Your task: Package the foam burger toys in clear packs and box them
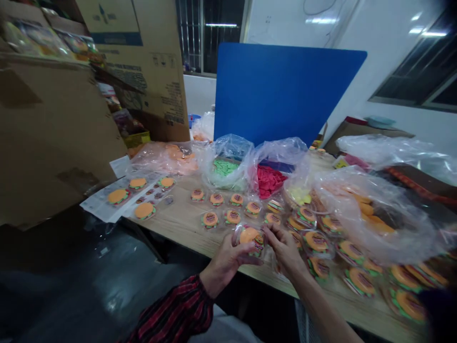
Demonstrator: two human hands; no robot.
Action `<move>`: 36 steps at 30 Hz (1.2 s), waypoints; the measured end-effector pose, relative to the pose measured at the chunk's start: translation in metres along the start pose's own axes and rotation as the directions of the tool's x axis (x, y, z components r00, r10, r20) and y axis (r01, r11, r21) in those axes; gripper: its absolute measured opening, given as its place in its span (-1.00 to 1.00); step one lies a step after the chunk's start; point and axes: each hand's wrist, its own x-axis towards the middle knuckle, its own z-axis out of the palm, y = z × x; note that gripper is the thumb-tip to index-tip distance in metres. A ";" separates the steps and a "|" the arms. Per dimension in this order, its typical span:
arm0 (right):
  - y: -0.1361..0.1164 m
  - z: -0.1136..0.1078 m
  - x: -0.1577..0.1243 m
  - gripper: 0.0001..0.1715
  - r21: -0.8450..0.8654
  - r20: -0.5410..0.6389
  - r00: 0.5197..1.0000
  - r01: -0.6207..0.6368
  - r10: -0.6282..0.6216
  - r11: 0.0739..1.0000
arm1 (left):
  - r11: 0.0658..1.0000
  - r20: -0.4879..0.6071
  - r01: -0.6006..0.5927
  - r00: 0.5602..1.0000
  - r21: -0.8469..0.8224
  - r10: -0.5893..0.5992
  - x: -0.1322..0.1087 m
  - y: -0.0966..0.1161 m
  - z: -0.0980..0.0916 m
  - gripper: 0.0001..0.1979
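My left hand (233, 257) is closed around a toy burger in a clear plastic case (249, 235), held just above the table's near edge. A dark printed label shows on the right part of its orange bun. My right hand (283, 245) has thumb and forefinger pinched together at the case's right rim. Several cased toy burgers (233, 217) with labels lie in rows just beyond my hands. More cased burgers (317, 242) are crowded together to the right, some overlapping. At the left, burgers without visible labels (144, 210) rest on and beside a printed sheet (103, 202).
Clear bags along the table (185, 231) hold green pieces (224, 166), red pieces (269, 181), yellow pieces (300, 195) and orange buns (374, 220). A blue board (278, 95) stands behind them. Large cardboard boxes (53, 138) rise at the left.
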 end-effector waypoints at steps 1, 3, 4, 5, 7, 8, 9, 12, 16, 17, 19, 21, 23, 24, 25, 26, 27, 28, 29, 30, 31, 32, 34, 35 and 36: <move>0.003 -0.002 -0.002 -0.68 0.039 -0.007 1.000 -0.016 0.016 0.999 | 1.000 -0.007 0.021 1.000 0.010 -0.021 0.001 -0.004 0.001 -0.59; 0.008 -0.006 -0.008 -0.68 0.086 -0.014 0.999 -0.043 0.044 0.995 | 0.998 -0.011 0.054 0.998 0.027 -0.054 0.004 -0.009 0.003 -0.60; 0.010 -0.008 -0.010 -0.68 0.094 -0.023 0.998 -0.051 0.054 0.994 | 0.997 -0.006 0.068 0.998 0.034 -0.068 0.005 -0.011 0.004 -0.61; 0.011 -0.010 -0.013 -0.68 0.099 -0.036 0.998 -0.057 0.060 0.993 | 0.996 0.000 0.081 0.997 0.041 -0.081 0.006 -0.012 0.005 -0.61; 0.014 -0.014 -0.018 -0.66 0.112 -0.062 0.995 -0.071 0.079 0.991 | 0.993 0.015 0.106 0.994 0.060 -0.107 0.009 -0.014 0.008 -0.63; 0.016 -0.015 -0.020 -0.65 0.121 -0.079 0.993 -0.079 0.089 0.990 | 0.990 0.020 0.119 0.992 0.070 -0.121 0.011 -0.015 0.009 -0.64; 0.018 -0.016 -0.021 -0.64 0.133 -0.104 0.990 -0.083 0.097 0.988 | 0.988 0.020 0.133 0.991 0.081 -0.135 0.012 -0.017 0.011 -0.64; 0.023 -0.018 -0.025 -0.61 0.191 -0.205 0.972 -0.071 0.110 0.979 | 0.983 -0.007 0.150 0.989 0.107 -0.150 0.014 -0.023 0.017 -0.63; 0.025 -0.015 -0.030 -0.63 0.292 -0.332 0.933 -0.035 0.135 0.956 | 0.994 -0.047 -0.011 0.999 0.112 0.016 0.010 -0.034 0.026 -0.53; 0.025 -0.013 -0.031 -0.64 0.312 -0.353 0.925 -0.029 0.144 0.950 | 0.992 -0.046 -0.066 0.996 0.110 0.072 0.009 -0.037 0.028 -0.49; 0.024 -0.010 -0.033 -0.65 0.340 -0.378 0.912 -0.022 0.158 0.940 | 0.983 -0.050 -0.146 0.987 0.108 0.152 0.008 -0.044 0.030 -0.42; 0.023 -0.006 -0.035 -0.66 0.365 -0.394 0.904 -0.013 0.167 0.931 | 0.978 -0.086 -0.174 0.979 0.111 0.184 0.009 -0.049 0.031 -0.41; 0.022 -0.001 -0.037 -0.65 0.384 -0.403 0.898 -0.010 0.178 0.923 | 0.976 -0.139 -0.175 0.971 0.131 0.192 0.012 -0.051 0.031 -0.47; 0.021 0.001 -0.038 -0.64 0.390 -0.406 0.895 -0.012 0.184 0.921 | 0.975 -0.158 -0.169 0.969 0.145 0.192 0.014 -0.051 0.031 -0.52; 0.021 0.002 -0.039 -0.63 0.392 -0.407 0.893 -0.017 0.190 0.920 | 0.974 -0.168 -0.161 0.968 0.160 0.187 0.015 -0.051 0.030 -0.57; 0.021 0.002 -0.039 -0.63 0.388 -0.400 0.895 -0.028 0.196 0.921 | 0.973 -0.173 -0.151 0.968 0.175 0.181 0.017 -0.049 0.029 -0.61; 0.021 0.001 -0.040 -0.62 0.375 -0.380 0.904 -0.044 0.197 0.926 | 0.973 -0.175 -0.138 0.970 0.187 0.171 0.018 -0.047 0.028 -0.65; 0.020 -0.001 -0.040 -0.62 0.353 -0.350 0.917 -0.061 0.192 0.934 | 0.972 -0.179 -0.126 0.970 0.197 0.162 0.018 -0.045 0.026 -0.67; 0.020 -0.004 -0.039 -0.62 0.319 -0.316 0.931 -0.075 0.181 0.945 | 0.972 -0.183 -0.112 0.972 0.205 0.150 0.018 -0.042 0.025 -0.68; 0.019 -0.007 -0.038 -0.62 0.278 -0.279 0.947 -0.082 0.162 0.957 | 0.972 -0.178 -0.092 0.975 0.215 0.132 0.017 -0.040 0.024 -0.69; 0.017 -0.010 -0.036 -0.63 0.238 -0.237 0.961 -0.082 0.140 0.968 | 0.971 -0.155 -0.067 0.982 0.228 0.104 0.016 -0.037 0.023 -0.69; 0.016 -0.013 -0.034 -0.63 0.207 -0.195 0.973 -0.078 0.120 0.975 | 0.969 -0.118 -0.039 0.991 0.245 0.070 0.015 -0.035 0.022 -0.68; 0.012 -0.018 -0.030 -0.63 0.175 -0.126 0.987 -0.074 0.097 0.982 | 0.959 -0.033 0.004 0.999 0.284 0.005 0.012 -0.032 0.022 -0.63; 0.011 -0.020 -0.028 -0.62 0.167 -0.100 0.990 -0.078 0.095 0.983 | 0.952 -0.010 0.019 1.000 0.305 -0.016 0.010 -0.032 0.022 -0.61; 0.010 -0.020 -0.027 -0.61 0.161 -0.082 0.992 -0.085 0.099 0.983 | 0.946 -0.004 0.026 1.000 0.322 -0.026 0.009 -0.031 0.023 -0.60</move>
